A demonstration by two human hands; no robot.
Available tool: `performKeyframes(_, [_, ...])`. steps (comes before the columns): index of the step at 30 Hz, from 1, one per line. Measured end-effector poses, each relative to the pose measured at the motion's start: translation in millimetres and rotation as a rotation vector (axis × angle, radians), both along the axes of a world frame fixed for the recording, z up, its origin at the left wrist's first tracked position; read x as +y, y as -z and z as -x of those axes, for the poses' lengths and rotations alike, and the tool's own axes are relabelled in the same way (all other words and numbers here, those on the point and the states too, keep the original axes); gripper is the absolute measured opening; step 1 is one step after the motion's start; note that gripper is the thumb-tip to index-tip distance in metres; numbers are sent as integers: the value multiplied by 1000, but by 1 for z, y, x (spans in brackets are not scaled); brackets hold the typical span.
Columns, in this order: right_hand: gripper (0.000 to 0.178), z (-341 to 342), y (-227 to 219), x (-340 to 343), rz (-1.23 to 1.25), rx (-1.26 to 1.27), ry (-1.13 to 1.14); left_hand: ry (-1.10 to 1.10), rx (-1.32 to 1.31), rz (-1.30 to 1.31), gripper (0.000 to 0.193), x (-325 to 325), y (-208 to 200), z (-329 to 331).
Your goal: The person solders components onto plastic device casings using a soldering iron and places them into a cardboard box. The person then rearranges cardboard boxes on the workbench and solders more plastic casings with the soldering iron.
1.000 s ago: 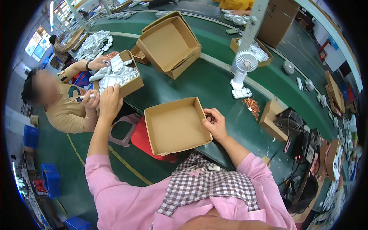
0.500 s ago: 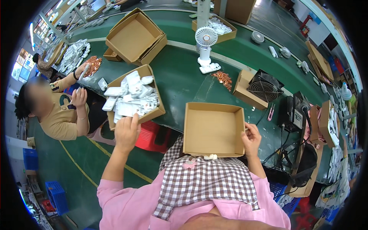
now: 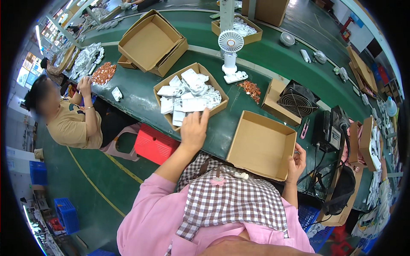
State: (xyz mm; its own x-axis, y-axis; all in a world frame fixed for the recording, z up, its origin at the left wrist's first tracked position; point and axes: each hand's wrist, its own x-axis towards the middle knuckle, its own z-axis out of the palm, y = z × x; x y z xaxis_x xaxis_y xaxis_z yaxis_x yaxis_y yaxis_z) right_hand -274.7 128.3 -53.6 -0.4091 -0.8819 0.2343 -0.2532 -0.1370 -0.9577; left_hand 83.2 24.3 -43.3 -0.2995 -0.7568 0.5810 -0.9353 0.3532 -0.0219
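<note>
left hand (image 3: 194,129) flat, fingers spread, holding nothing, fingertips touching the near edge of the parts box (image 3: 191,97), a cardboard box heaped with white plastic pieces, likely steadying or pulling it. right hand (image 3: 296,163) curled round the right corner of the empty cardboard box (image 3: 261,144), pinching its wall so it sits at the near table edge just right of the parts box. white desk fan (image 3: 230,47) stands behind the parts box; a co-worker (image 3: 70,119) sits well left of it
</note>
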Motion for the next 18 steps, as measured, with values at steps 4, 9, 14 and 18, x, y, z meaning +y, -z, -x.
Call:
performKeyframes(4, [43,-4,2,-9,16,-108,-32,186,390,-152,50,-1,-31,19])
performKeyframes(9, [38,-10,16,-15,41,-238,-22,156,433,-114,27,-31,-67,-54])
performKeyframes(14, [34,-14,24,-18,37,-261,-18,80,235,-356,37,-90,-71,-136])
performKeyframes(18, [34,-17,25,-20,15,-236,34,168,187,-559,47,-107,-62,-148])
